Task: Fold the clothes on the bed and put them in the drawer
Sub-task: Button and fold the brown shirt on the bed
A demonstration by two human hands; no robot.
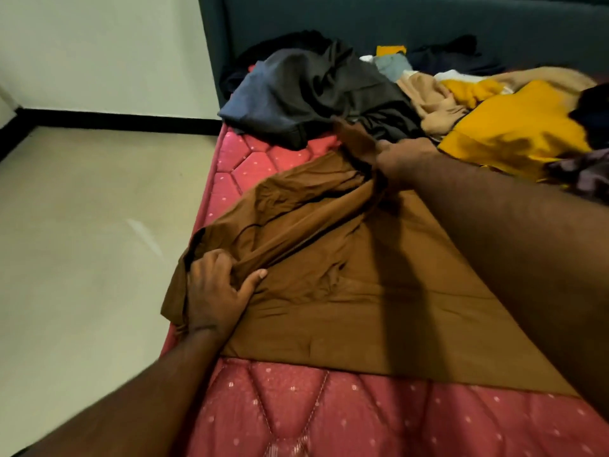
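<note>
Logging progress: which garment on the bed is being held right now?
The brown garment, spread flat on the mattress. Both the left hand and right hand grip it; the others lie untouched in the pile.

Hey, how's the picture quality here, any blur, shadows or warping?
Head view: right hand smeared by motion blur; left hand fairly sharp; the right arm casts a dark shadow across the brown garment; wide-angle warping bends the mattress edges.
</note>
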